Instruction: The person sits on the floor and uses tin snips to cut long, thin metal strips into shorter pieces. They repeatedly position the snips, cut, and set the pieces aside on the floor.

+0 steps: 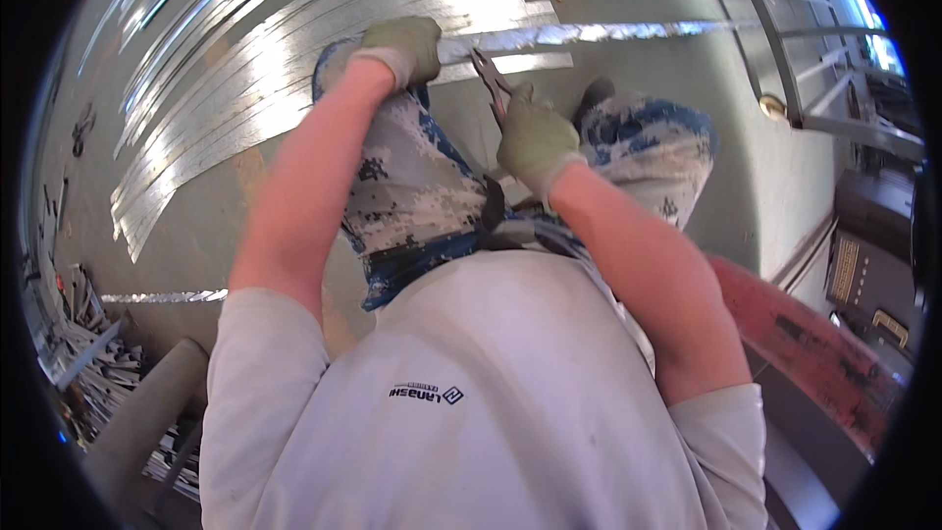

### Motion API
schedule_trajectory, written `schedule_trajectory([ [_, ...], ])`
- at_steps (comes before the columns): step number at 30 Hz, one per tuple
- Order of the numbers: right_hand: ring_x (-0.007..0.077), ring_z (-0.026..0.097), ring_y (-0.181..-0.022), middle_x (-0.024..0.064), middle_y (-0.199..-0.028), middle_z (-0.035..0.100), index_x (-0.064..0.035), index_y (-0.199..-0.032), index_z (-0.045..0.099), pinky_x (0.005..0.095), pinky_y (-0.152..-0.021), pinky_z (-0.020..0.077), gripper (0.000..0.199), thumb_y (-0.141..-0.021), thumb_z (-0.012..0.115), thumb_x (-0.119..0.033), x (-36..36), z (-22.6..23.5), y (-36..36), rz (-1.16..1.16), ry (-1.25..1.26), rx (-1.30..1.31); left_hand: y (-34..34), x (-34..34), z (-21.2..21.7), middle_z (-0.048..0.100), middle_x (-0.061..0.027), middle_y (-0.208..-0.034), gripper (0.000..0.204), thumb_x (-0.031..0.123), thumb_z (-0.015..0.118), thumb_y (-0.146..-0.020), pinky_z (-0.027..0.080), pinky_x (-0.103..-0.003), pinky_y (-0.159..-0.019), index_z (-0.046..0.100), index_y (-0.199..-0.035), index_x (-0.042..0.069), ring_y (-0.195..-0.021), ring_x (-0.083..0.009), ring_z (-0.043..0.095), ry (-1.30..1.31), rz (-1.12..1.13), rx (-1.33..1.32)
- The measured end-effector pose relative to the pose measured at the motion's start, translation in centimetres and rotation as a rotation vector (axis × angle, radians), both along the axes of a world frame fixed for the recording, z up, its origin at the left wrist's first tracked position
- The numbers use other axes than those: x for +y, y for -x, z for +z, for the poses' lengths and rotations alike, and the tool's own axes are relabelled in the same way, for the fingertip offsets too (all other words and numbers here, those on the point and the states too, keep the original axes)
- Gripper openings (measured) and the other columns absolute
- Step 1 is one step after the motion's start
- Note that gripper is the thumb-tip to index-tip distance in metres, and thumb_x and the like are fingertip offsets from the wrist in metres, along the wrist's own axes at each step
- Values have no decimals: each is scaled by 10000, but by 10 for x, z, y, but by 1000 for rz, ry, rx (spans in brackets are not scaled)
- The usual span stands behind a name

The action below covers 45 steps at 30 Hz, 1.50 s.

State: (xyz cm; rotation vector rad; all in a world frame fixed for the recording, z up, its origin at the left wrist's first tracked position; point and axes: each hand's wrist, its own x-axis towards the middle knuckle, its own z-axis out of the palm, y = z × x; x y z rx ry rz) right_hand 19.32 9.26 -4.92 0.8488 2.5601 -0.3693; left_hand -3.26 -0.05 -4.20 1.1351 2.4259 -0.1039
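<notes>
My left hand (404, 47), in a pale green work glove, is closed over my left knee on a long shiny metal strip (608, 32). The strip runs out of this fist to the right, its surface crumpled along that stretch. My right hand (538, 142), gloved alike, is wrapped round a pair of dark pliers (491, 80). Their jaws point up and left, at the lower edge of the strip close to my left fist. Whether the jaws grip the metal I cannot tell. Most of the pliers' handles are hidden in my glove.
Several flat metal strips (265, 59) lie side by side on the floor, far left. A metal rack with bars (775, 34) stands far right. Near right are a worn red beam (795, 334) and a dark case (863, 280). Metal offcuts (103, 358) are heaped at left.
</notes>
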Motion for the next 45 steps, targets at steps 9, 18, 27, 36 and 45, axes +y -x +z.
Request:
schedule_trajectory([
  [9,427,821,-1081,264,-1242,772,51,-1534,525,518,-910,656,642,-1200,513,-496,-2,-24,-7,-11,-195,176,0,8,6,830,-201,-1290,429,294,789,-902,635,-498,-1032,836,-1277,91,-1213,-398,799,35,-82,28],
  [18,403,819,-1069,212,-1228,760,-8,-1580,521,526,-830,665,637,-1170,584,-492,10,-22,-17,-19,-201,189,-8,-6,32,812,-183,-1325,569,420,844,-883,601,-490,-1072,765,-1340,91,-1267,-396,762,85,-129,-12],
  [27,371,800,-1043,161,-1227,737,-54,-1582,572,533,-814,648,604,-1159,597,-484,15,-31,-10,-31,-265,166,6,-28,31,800,-191,-1385,658,342,827,-871,588,-461,-1119,738,-1480,109,-1305,-371,755,42,-30,-22],
  [36,349,771,-1012,135,-1231,726,-61,-1553,628,529,-838,593,607,-1162,563,-520,23,-39,-17,43,-447,179,-9,-28,41,798,-193,-1406,685,311,816,-863,584,-443,-1137,737,-1515,118,-1305,-380,757,-14,67,-99],
  [45,311,800,-1078,188,-1279,806,7,-1479,701,424,-915,623,471,-1027,719,-121,69,-31,-41,-241,764,196,1,-30,35,798,-187,-1417,739,323,832,-858,589,-428,-1137,712,-1558,119,-1303,-363,764,-26,87,-126],
])
